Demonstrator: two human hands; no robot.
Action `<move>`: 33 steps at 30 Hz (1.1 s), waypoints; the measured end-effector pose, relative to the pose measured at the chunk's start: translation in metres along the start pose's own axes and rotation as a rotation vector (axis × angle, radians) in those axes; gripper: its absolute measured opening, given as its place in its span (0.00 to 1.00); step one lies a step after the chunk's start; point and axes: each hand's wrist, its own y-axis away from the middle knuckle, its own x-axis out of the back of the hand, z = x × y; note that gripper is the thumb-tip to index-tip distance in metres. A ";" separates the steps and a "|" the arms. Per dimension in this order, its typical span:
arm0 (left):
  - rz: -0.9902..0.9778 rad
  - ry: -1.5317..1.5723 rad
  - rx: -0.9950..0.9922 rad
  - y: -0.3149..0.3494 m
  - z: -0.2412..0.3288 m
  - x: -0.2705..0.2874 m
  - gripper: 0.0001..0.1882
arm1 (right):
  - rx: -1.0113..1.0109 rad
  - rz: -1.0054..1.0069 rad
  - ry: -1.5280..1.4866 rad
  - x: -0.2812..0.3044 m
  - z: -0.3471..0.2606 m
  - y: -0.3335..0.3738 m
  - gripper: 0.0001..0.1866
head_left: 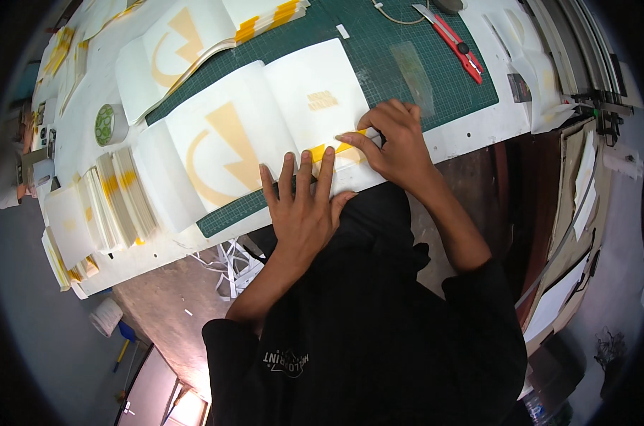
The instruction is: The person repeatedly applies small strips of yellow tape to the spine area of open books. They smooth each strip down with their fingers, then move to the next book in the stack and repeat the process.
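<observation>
A white creased paper sheet (265, 96) with pale yellow printed shapes lies on a green cutting mat (235, 213) in front of me. Along its near right edge runs a bright yellow band (320, 151). My left hand (300, 202) rests flat with fingers spread, its fingertips on the sheet and partly over that band. To the right, my right hand (395, 142) pinches the sheet at the yellow edge between thumb and bent fingers. The fingers hide part of the fold there.
A red utility knife (455, 44) lies at the mat's far right. More printed sheets (155, 64) lie at the far left. Stacks of folded paper (112, 199) and a tape roll (110, 126) stand on the left. White paper strips (231, 270) hang below the table's front edge.
</observation>
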 end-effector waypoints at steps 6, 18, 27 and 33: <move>0.016 -0.033 -0.005 0.000 0.000 -0.003 0.35 | 0.003 0.040 0.065 0.000 0.000 0.002 0.17; 0.083 0.057 -0.033 -0.047 -0.007 0.028 0.11 | -0.144 0.116 0.241 0.015 0.008 0.011 0.23; -0.376 0.200 -0.079 -0.131 -0.041 0.047 0.17 | -0.327 0.057 0.191 0.031 0.019 -0.017 0.31; -0.468 0.205 -0.070 -0.142 -0.044 0.049 0.21 | -0.457 0.214 0.516 0.029 0.054 -0.045 0.31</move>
